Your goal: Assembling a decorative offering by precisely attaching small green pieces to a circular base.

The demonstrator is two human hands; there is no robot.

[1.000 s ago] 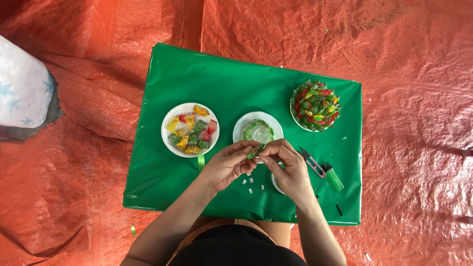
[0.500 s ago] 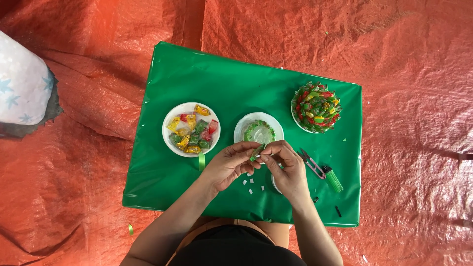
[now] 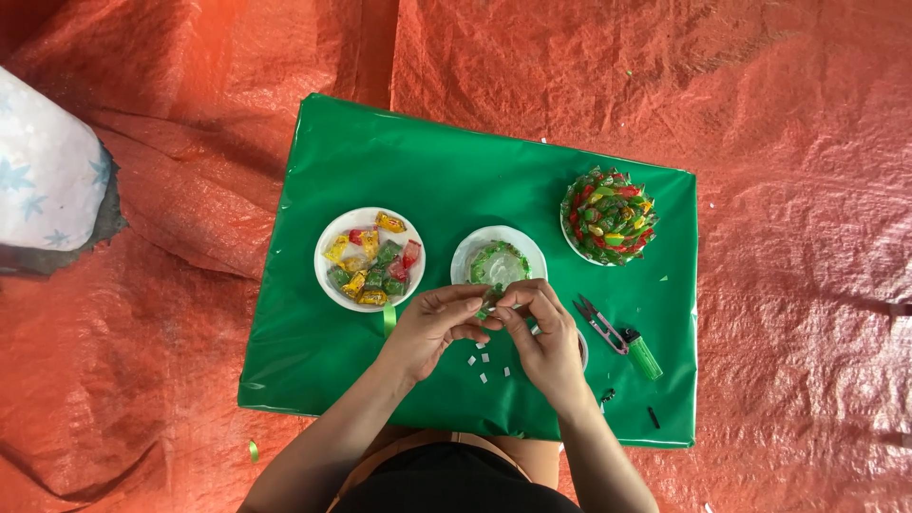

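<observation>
Right now, small green candy point(image 3: 487, 309) pinched betw. left hand point(image 3: 439, 328) & right hand point(image 3: 543, 334) grips, fingertips together.

A: Packages? Wrapped candies point(image 3: 371, 260), yellow, green and red, fill the white plate point(image 3: 328, 283) left of centre.
B: More green, red and yellow wrappers form a dome point(image 3: 609, 216) at right. No labels, signs, screens.
</observation>
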